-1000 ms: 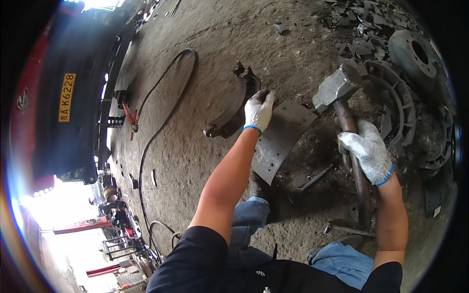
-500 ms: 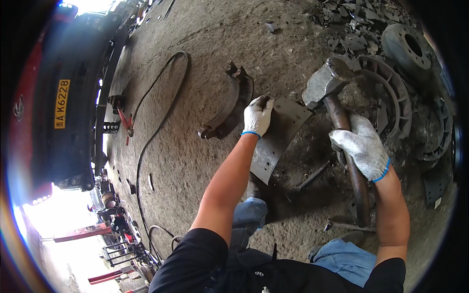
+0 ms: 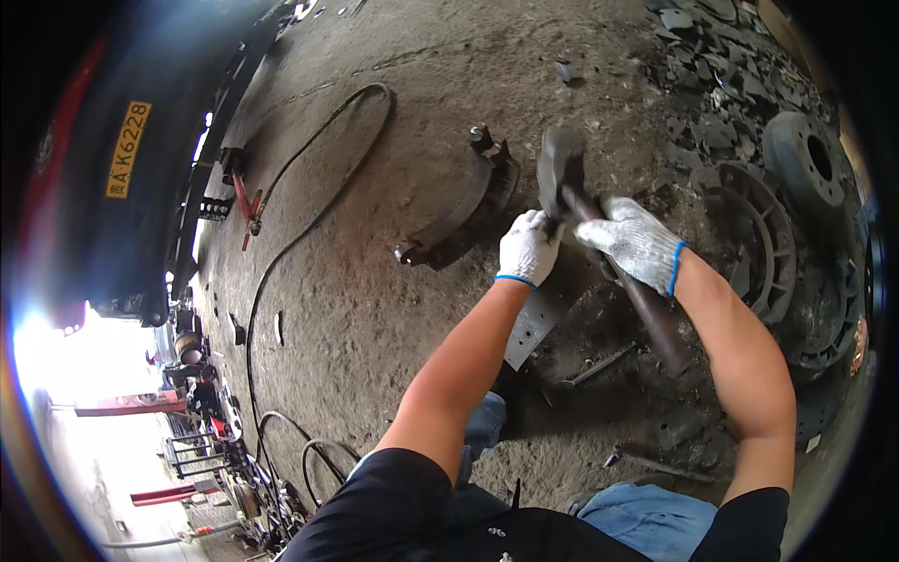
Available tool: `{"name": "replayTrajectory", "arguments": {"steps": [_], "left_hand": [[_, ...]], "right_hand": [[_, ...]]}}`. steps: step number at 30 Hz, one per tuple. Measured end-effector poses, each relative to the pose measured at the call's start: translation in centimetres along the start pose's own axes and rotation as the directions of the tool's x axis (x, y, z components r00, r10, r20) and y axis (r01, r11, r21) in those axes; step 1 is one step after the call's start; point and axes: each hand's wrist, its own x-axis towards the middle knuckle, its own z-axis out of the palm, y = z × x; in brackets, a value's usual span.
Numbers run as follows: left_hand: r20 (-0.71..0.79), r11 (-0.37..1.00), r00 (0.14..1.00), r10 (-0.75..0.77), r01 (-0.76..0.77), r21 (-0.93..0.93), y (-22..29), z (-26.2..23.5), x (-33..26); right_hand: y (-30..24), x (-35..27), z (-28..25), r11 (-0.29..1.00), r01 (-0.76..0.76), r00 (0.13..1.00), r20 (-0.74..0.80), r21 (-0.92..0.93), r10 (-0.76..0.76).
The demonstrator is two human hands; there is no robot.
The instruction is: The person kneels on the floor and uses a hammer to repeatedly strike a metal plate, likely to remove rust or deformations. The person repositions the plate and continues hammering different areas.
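Note:
My right hand [image 3: 637, 242], in a white knit glove with a blue cuff, is wrapped round the handle of a sledgehammer [image 3: 562, 169]. Its heavy head, slightly blurred, hangs just beyond my left hand [image 3: 530, 249]. That hand, gloved alike, is closed with its fingertips together at the hammer's neck; what they pinch is hidden. Below both hands lies a curved grey plate [image 3: 536, 323] with small holes, largely covered by my hands and the hammer. A curved brake shoe [image 3: 457, 215] rests on the floor left of my left hand.
A wrench-like tool [image 3: 599, 365] lies nearer me. At right are ribbed curved brake shoes [image 3: 777, 244], a brake drum [image 3: 796, 159] and a heap of broken dark pieces [image 3: 712, 84]. A black hose [image 3: 262, 281] loops across the floor at left, beside a vehicle [image 3: 140, 150].
The hammer has swung left and its head now sits over the plate's far end, by my left hand. My right hand moved left with it. The view has shifted slightly.

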Motion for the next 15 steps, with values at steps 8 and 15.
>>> {"name": "replayTrajectory", "arguments": {"steps": [8,15], "left_hand": [[0.035,0.970,0.992,-0.118,0.123,-0.211,-0.2,-2.1,-0.6],[-0.044,0.980,0.997,-0.066,0.057,-0.190,0.0,0.9,-0.2]], "right_hand": [[-0.4,1.8,1.0,0.910,0.386,0.870,-0.268,-0.153,-0.414],[4.5,1.8,0.6,0.976,-0.145,0.958,-0.223,0.164,0.180]]}}
